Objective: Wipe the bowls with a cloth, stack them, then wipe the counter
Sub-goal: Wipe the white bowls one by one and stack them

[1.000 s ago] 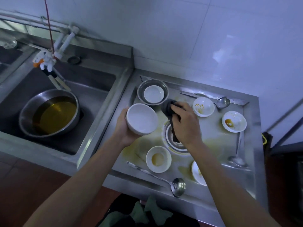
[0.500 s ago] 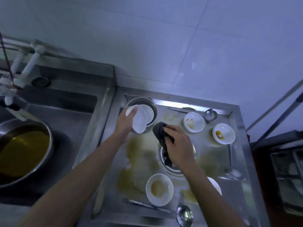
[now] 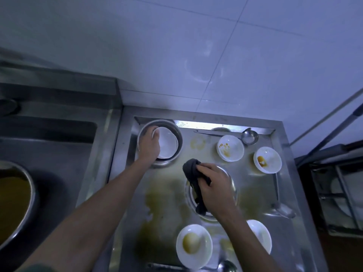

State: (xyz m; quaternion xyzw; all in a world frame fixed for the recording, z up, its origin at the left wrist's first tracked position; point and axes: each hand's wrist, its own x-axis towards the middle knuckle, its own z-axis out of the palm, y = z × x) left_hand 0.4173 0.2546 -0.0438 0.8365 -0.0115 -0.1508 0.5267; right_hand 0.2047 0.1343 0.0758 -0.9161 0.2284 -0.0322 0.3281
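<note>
My left hand [image 3: 149,143] grips the rim of a clean white bowl [image 3: 168,143] inside a steel basin [image 3: 177,134] at the counter's back left. My right hand [image 3: 214,183] holds a dark cloth [image 3: 191,172] over a round steel drain ring [image 3: 232,185] in the middle of the counter. Two soiled white bowls [image 3: 230,147] [image 3: 267,159] stand at the back right. Another soiled bowl [image 3: 194,245] stands near the front edge, and a fourth [image 3: 262,235] is partly hidden by my right forearm. The steel counter [image 3: 169,193] carries yellow-brown stains.
A ladle [image 3: 249,136] lies along the back edge, a spoon [image 3: 282,209] at the right, and another ladle [image 3: 225,266] at the front. A sink at the left holds a steel pan [image 3: 29,195] of yellow liquid. A metal rack [image 3: 337,193] stands to the right.
My left hand carried the clean bowl to the back left and lowered it into the steel basin onto the bowl there. My right hand stayed over the drain ring with the cloth.
</note>
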